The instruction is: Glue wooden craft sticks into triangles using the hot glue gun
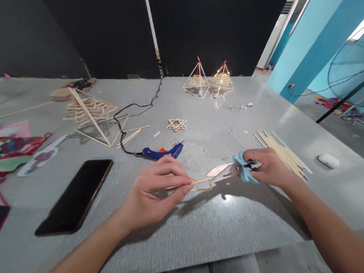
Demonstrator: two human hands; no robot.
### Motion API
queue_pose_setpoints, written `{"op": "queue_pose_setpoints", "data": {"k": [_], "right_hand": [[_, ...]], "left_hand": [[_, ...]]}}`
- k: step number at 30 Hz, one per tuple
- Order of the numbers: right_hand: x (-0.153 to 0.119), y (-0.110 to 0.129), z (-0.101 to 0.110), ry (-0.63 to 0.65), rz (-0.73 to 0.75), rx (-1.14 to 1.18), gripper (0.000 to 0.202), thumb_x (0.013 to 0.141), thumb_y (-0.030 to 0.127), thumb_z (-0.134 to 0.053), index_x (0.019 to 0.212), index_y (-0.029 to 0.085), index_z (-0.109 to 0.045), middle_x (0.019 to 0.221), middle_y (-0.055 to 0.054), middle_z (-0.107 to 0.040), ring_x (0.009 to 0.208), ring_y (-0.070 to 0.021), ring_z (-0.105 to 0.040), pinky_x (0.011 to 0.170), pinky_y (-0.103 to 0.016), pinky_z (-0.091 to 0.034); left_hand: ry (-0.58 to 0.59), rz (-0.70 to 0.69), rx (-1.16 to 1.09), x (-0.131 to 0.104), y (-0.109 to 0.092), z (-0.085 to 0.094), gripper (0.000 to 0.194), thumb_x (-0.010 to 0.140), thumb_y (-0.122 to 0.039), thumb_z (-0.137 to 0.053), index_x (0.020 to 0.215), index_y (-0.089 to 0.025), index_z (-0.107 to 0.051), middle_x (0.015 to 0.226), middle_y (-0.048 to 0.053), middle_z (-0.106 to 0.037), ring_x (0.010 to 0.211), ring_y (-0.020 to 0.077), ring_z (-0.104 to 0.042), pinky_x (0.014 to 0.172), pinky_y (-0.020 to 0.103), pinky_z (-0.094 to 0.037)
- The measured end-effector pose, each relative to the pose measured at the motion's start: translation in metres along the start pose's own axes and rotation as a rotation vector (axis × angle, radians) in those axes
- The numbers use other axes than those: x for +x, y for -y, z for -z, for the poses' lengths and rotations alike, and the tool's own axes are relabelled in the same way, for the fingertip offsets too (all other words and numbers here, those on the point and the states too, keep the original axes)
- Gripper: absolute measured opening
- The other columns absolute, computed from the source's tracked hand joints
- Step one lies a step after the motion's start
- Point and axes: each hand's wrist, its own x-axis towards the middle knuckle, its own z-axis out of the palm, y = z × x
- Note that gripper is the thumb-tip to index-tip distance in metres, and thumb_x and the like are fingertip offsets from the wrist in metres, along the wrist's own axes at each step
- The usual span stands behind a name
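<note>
Scissors (234, 170) by the ends of wooden sticks (202, 181)
Your left hand (156, 189) pinches the sticks above the bench (240, 233); your right hand (264, 165) grips the scissors' light-blue handles (247, 176), blades (218, 169) parted.

Grey table (227, 234), slightly shiny top, near edge running across the bottom, far edge against black wall. Toward far edge, right of middle: two small stick pyramids (196, 81), side by side. Far-left: round wooden slab (59, 94). In front of it, bigger layered stick frame (89, 117), tilted. Mid-table: stick star (177, 129), blue glue gun (156, 153) just nearer, black cord (135, 105) winding to far edge. Right edge: bundle of thin sticks (279, 152), white case (329, 160) beside it. Left side: paper cut-outs (40, 161), overlapping. Between those and near edge: dark phone (75, 197), lying diagonal.
</note>
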Motion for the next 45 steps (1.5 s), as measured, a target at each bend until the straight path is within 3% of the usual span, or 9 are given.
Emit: {"op": "queue_pose_setpoints", "data": {"k": [16, 26, 35, 45], "right_hand": [[-0.0045, -0.0041, 0.0005, 0.028, -0.094, 0.022, 0.01, 0.082, 0.013, -0.069, 0.077, 0.021, -0.063, 0.071, 0.003, -0.065, 0.062, -0.0107, -0.051, 0.058, -0.022, -0.04], [-0.0007, -0.0004, 0.0023, -0.006, -0.038, -0.001, 0.011, 0.087, 0.016, -0.071, 0.077, 0.021, -0.068, 0.068, 0.004, -0.065, 0.058, -0.0092, -0.051, 0.054, -0.022, -0.038], [-0.0053, -0.0058, 0.0009, 0.012, -0.082, -0.014, 0.009, 0.083, 0.015, -0.071, 0.079, 0.021, -0.065, 0.073, 0.002, -0.067, 0.062, -0.0107, -0.052, 0.058, -0.023, -0.04], [-0.0028, -0.0026, 0.0012, 0.008, -0.073, 0.004, 0.012, 0.088, 0.02, -0.074, 0.078, 0.021, -0.067, 0.072, 0.002, -0.067, 0.061, -0.0104, -0.052, 0.057, -0.023, -0.041]], "left_hand": [[-0.006, 0.001, 0.03, 0.0012, -0.001, 0.0006, 0.02, 0.096, -0.006, -0.076, 0.103, -0.023, -0.083, 0.084, 0.001, -0.077, 0.082, 0.0164, -0.063, 0.08, 0.034, -0.057], [0.0, -0.005, 0.058, 0.0022, -0.0015, 0.001, 0.018, 0.097, -0.007, -0.075, 0.102, -0.023, -0.082, 0.084, 0.001, -0.077, 0.082, 0.0166, -0.063, 0.079, 0.033, -0.057], [-0.014, -0.004, 0.071, 0.0011, -0.0013, 0.0005, 0.019, 0.096, -0.005, -0.075, 0.102, -0.022, -0.083, 0.084, 0.002, -0.077, 0.081, 0.0162, -0.063, 0.078, 0.033, -0.057], [-0.015, 0.002, 0.087, 0.0019, -0.0027, 0.0006, 0.019, 0.096, -0.006, -0.075, 0.101, -0.022, -0.083, 0.084, 0.001, -0.077, 0.082, 0.0168, -0.064, 0.079, 0.033, -0.058]]}}
